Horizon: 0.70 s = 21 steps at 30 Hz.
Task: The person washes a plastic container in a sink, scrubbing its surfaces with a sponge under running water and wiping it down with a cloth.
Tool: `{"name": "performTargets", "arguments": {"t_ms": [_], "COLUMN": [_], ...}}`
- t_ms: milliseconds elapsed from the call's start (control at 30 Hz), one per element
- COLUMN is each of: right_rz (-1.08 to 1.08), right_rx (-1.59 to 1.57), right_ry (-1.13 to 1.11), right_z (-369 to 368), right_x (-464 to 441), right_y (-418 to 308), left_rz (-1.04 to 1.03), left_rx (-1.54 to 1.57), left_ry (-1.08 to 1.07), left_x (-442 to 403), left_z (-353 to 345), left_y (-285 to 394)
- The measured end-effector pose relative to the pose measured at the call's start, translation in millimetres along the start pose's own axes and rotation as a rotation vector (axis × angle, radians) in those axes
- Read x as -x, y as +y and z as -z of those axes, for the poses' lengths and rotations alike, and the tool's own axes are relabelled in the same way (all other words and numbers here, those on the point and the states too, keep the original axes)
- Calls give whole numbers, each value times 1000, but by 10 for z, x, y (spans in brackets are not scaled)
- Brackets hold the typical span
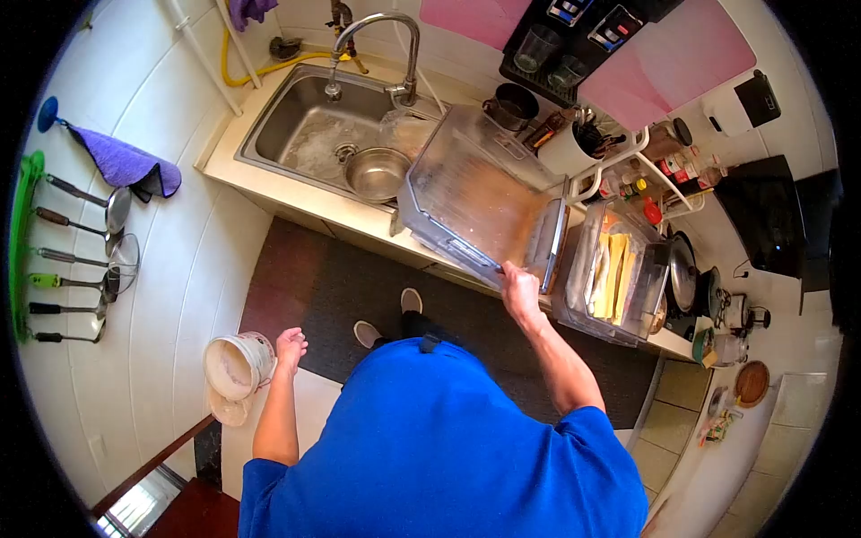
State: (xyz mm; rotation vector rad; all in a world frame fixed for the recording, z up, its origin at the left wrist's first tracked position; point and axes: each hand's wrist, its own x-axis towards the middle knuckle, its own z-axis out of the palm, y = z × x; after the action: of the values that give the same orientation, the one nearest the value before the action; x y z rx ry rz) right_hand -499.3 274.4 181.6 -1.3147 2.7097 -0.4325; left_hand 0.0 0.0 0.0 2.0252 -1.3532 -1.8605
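My right hand (520, 291) grips the front edge of a large clear plastic drawer (484, 197). The drawer rests tilted on the counter, partly over the sink's right side, and wet streaks mark its inside. Down at the left, my left hand (291, 348) hangs with its fingers curled in and nothing visible in them. Beside that hand stands a white bucket (238, 367), its inside pale; the two look close, but I cannot tell whether they touch. Another clear drawer (574, 291), holding yellow and whitish long packages (613, 273), sits to the right of my right hand.
A steel sink (269, 134) with a curved faucet (414, 63) contains a metal bowl (377, 174). Behind the drawers are a dark pot (511, 107), a utensil holder (569, 150) and bottles on a white rack (619, 166). Ladles (117, 211) hang on the left wall near a purple towel (126, 161).
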Motion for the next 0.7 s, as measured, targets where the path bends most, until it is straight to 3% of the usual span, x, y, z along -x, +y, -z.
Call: {"name": "performTargets", "arguments": {"t_ms": [67, 100, 200, 267, 467, 700], "right_rz": [11, -12, 95, 113, 254, 516], "right_rx": [-48, -110, -248, -254, -373, -546], "right_ry": [52, 44, 196, 171, 112, 88], "right_z": [171, -15, 193, 272, 553, 429], "right_x": [197, 206, 326, 449, 336, -138], "right_y": [-80, -318, -404, -570, -927, -1759], "left_rz": [-39, -31, -68, -277, -627, -767], "left_rx": [71, 68, 184, 191, 356, 638], "left_ry": [-34, -35, -164, -282, -470, -490], "left_x": [118, 142, 239, 417, 980, 1518], "left_z": [-234, 32, -469, -606, -712, -142], "left_y": [38, 218, 679, 1153, 2331, 2302]}}
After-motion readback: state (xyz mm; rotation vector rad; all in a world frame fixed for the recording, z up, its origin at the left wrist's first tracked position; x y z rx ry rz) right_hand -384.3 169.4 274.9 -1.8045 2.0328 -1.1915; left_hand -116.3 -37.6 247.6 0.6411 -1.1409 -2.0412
